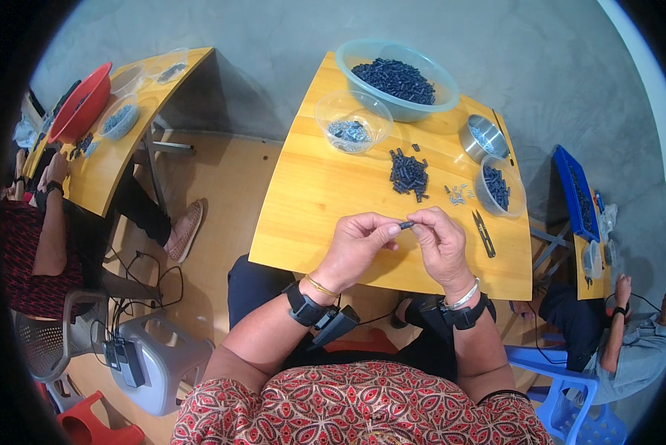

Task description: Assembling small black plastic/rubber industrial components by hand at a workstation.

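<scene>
Between the fingertips of both hands sits a small dark cylindrical part (405, 225), held over the near side of the table. My left hand (366, 241) pinches one end of it with thumb and forefinger. The other end is gripped by my right hand (440, 241). Beyond the hands lies a loose pile of similar dark parts (408, 174). Right of that pile are several tiny light metal pieces (460, 195). A pair of thread snips (484, 234) rests on the table to the right of my right hand.
A large translucent basin (340, 63) of dark parts stands at the back. Near it are a clear bowl (322, 111) of small metal pieces, a steel bowl (468, 141) and a clear tub (514, 208) of dark parts. Other people work at tables on both sides.
</scene>
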`<state>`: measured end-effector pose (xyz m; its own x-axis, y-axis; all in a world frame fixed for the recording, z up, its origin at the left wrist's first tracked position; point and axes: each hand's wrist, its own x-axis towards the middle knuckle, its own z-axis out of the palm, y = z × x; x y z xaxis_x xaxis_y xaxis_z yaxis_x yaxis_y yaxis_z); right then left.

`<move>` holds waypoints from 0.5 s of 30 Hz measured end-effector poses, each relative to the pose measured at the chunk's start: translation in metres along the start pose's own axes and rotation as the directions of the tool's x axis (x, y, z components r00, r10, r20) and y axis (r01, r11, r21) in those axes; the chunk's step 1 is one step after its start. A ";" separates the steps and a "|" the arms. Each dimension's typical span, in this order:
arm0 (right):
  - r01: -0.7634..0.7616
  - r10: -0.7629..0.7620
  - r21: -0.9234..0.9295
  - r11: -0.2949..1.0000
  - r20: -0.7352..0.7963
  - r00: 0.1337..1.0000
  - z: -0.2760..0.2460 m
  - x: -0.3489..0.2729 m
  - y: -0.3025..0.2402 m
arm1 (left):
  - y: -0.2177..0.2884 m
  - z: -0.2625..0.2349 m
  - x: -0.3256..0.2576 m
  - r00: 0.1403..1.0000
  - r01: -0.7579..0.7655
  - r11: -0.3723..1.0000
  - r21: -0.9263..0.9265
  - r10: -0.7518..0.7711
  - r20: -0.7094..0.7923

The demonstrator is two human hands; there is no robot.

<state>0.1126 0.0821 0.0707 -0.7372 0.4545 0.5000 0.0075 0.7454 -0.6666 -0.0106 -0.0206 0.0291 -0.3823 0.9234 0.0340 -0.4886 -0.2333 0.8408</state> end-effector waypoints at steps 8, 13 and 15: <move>-0.025 0.026 -0.026 0.999 0.020 0.999 -0.004 0.000 -0.007 | 0.003 0.006 0.001 0.991 -0.130 0.973 0.191 0.135 -0.010; 0.052 -0.050 -0.052 0.997 0.050 0.998 -0.007 -0.010 -0.007 | -0.006 0.007 -0.002 1.000 0.005 0.988 0.151 -0.008 0.018; 0.087 -0.092 -0.212 0.973 -0.016 0.996 -0.022 -0.006 -0.002 | -0.008 0.009 -0.004 0.999 0.046 0.996 0.072 -0.048 0.018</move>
<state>0.1315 0.0887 0.0809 -0.7239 0.3914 0.5682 0.0866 0.8685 -0.4880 0.0014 -0.0198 0.0272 -0.3442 0.9389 0.0037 -0.4479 -0.1676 0.8782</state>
